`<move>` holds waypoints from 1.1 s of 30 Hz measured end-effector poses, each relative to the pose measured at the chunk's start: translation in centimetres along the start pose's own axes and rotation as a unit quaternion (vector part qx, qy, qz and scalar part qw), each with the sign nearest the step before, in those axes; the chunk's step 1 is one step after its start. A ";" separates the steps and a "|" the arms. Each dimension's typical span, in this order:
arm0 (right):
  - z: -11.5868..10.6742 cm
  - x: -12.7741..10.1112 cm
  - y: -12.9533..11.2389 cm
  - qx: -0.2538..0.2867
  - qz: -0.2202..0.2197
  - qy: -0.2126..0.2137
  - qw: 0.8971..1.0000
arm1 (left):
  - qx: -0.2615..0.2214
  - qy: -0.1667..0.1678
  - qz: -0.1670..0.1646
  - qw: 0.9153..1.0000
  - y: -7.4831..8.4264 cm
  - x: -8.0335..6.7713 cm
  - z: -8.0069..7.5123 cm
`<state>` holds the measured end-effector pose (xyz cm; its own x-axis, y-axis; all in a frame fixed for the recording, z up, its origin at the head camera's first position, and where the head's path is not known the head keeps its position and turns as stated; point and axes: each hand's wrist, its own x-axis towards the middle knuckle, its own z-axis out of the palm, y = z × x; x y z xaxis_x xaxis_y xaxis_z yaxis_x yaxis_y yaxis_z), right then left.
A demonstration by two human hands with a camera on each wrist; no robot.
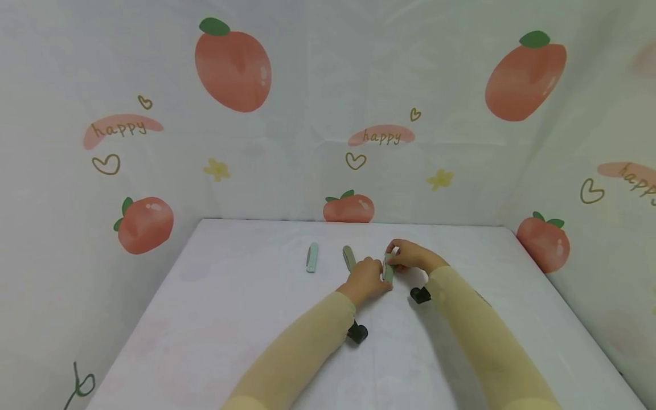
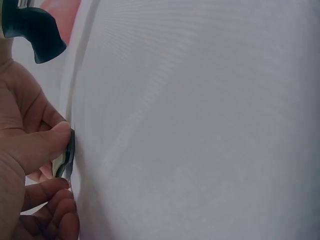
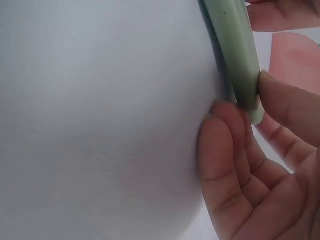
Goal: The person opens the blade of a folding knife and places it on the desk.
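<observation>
Head view, centre frame: both hands, left hand (image 1: 366,280) and right hand (image 1: 410,255), pinch one green folding knife (image 1: 388,270) at opposite ends, steadying it on the white surface (image 1: 230,319); two similar knives (image 1: 312,257) lie left.

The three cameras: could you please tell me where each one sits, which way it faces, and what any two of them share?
Head: worn on the head, facing forward and down over the white table; shows both yellow sleeves, left hand and right hand holding a green folding knife.
Left wrist: beside the left hand, facing along the tabletop; thumb and fingers pinch the knife's end.
Right wrist: beside the right hand, facing the tabletop; fingers grip the knife.
Shared: all three show the same knife.
</observation>
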<state>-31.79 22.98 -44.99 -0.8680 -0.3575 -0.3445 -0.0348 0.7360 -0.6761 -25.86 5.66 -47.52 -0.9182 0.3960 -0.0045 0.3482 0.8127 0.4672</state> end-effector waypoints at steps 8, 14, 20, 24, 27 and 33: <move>-0.6 -0.9 -0.1 0.082 -0.009 -0.011 0.997 | -0.048 -0.009 0.023 0.999 -0.6 -0.2 -0.3; -1.0 -2.1 -0.3 0.132 -0.042 -0.035 0.990 | -0.091 -0.035 0.032 0.995 -1.2 -0.8 -0.9; -1.0 -3.3 -1.1 0.145 -0.068 -0.039 0.986 | -0.125 -0.062 0.038 0.990 -1.6 -1.6 -1.5; -0.7 -4.4 -1.9 0.140 -0.090 -0.042 0.985 | -0.128 -0.079 0.051 0.987 -1.7 -2.1 -2.0; -0.4 -5.1 -2.3 0.138 -0.099 -0.044 0.985 | -0.123 -0.091 0.065 0.986 -1.8 -2.6 -2.4; 0.1 -6.0 -2.8 0.145 -0.124 -0.052 0.980 | -0.117 -0.096 0.087 0.985 -2.0 -3.1 -3.0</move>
<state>-26.46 22.99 -41.10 -0.7947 -0.5731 -0.2003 -0.0833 0.4297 -0.8991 -24.26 1.51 -45.74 -0.7882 0.6121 -0.0633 0.4233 0.6139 0.6663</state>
